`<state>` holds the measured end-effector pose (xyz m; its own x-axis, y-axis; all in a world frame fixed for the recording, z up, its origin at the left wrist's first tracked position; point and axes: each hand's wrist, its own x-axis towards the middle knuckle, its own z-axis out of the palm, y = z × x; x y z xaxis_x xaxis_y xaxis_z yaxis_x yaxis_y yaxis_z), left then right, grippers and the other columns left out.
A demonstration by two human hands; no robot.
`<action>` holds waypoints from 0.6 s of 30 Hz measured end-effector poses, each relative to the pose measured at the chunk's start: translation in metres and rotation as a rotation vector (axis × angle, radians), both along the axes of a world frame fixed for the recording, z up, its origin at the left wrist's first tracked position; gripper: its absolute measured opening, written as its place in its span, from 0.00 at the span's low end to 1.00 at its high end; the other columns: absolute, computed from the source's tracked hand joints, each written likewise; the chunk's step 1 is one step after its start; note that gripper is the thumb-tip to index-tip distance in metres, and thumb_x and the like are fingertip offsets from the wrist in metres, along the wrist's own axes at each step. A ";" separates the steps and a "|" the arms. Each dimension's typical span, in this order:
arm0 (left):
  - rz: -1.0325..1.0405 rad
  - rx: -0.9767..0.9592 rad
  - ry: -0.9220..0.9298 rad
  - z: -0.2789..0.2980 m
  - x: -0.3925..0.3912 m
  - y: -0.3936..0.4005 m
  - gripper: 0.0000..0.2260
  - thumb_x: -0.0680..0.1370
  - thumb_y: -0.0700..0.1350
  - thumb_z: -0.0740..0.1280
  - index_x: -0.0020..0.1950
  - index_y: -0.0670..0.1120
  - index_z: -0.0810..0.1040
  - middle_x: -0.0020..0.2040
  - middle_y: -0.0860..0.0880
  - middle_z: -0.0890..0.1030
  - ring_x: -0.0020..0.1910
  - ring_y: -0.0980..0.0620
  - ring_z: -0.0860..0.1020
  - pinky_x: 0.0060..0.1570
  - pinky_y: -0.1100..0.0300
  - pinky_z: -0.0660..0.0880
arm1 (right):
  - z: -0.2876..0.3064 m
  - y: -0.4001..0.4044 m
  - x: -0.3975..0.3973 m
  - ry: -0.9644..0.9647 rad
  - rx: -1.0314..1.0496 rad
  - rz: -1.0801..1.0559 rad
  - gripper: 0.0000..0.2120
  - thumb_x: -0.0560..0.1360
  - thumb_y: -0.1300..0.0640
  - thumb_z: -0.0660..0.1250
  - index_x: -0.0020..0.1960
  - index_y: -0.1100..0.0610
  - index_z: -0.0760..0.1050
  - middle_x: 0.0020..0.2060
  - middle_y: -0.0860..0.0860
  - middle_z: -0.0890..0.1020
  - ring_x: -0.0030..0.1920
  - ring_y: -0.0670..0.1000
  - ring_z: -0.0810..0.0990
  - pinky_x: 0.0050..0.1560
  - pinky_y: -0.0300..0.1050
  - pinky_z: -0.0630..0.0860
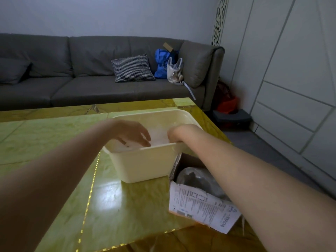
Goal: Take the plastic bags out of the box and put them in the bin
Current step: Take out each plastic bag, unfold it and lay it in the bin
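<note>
Cardboard box [183, 179] touching bin [145, 166] wall.

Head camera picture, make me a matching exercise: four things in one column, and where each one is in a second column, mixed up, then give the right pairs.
Things
1. checked cushion
2. cream bin
3. cardboard box
4. left hand

Places
A. on the green table, right of the bin, under the right forearm
B. on the grey sofa, beside a blue bag
C. reaching down inside the bin
D. on the green table, between both forearms

Pairs: 1-B, 2-D, 3-A, 4-C
</note>
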<state>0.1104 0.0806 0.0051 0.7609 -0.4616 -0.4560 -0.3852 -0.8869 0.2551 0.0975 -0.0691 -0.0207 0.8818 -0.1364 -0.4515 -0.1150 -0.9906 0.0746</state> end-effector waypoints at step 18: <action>0.005 0.083 -0.108 0.005 -0.007 -0.005 0.32 0.74 0.49 0.69 0.74 0.51 0.59 0.72 0.49 0.64 0.64 0.47 0.71 0.56 0.60 0.73 | 0.023 -0.011 -0.026 -0.166 0.280 0.028 0.27 0.76 0.47 0.67 0.69 0.60 0.67 0.64 0.56 0.73 0.56 0.56 0.75 0.56 0.49 0.75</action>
